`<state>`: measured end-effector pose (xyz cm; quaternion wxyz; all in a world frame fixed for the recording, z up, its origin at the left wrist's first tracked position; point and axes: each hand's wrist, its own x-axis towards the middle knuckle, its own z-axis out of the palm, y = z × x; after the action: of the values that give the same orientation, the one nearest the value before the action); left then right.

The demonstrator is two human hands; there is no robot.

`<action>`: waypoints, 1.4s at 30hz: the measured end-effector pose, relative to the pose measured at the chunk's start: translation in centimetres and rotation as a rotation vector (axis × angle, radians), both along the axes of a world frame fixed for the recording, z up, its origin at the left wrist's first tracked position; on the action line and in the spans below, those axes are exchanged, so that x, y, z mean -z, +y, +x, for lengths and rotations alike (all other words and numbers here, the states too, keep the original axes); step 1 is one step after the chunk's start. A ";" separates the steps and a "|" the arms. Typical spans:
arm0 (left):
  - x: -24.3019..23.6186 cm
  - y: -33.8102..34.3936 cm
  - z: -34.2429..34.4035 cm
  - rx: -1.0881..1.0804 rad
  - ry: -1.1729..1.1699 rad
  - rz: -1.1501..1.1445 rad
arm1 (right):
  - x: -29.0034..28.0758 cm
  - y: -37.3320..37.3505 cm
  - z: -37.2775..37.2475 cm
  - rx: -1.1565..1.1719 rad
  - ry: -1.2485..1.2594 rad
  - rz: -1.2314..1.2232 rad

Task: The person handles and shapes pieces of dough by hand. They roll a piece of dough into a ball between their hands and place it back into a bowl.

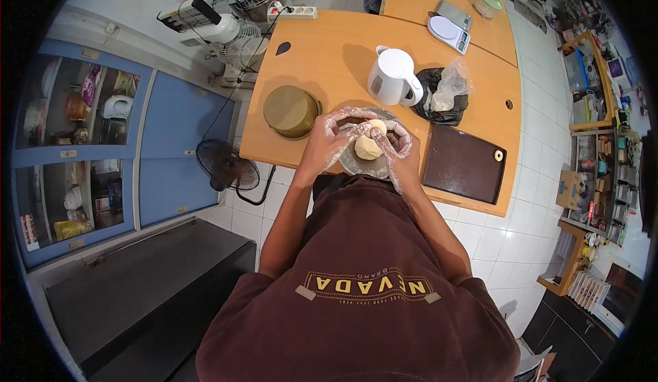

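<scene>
Both my hands are dusted with white flour and meet over a round grey dish (362, 166) near the front edge of the table. A small pale piece of dough (375, 126) sits between their fingertips. My left hand (334, 135) is closed on it from the left, thumb pressing inward. From the right, my right hand (403, 150) has its fingers curled round it, with the thumb against it. Just below the thumbs lies a larger lump of dough (368, 150) in the dish. Fingers partly hide the dish's far side.
A dark baking tray (465, 166) with a small dough ring (498, 155) lies at the right. Beyond my hands stand a white electric kettle (394, 74) and a black plastic bag (439, 108). An olive round container (289, 111) is on the left; a kitchen scale (449, 34) lies farther back.
</scene>
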<state>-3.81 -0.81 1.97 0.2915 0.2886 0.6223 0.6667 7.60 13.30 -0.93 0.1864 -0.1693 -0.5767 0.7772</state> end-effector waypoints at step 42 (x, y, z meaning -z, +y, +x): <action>0.1 0.0 0.1 -0.049 -0.076 0.077 | 0.8 -0.1 -0.1 0.036 0.014 0.008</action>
<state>-3.74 -0.85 1.87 0.2873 0.2589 0.5917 0.7073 7.53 13.25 -1.70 0.2050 -0.1732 -0.5753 0.7726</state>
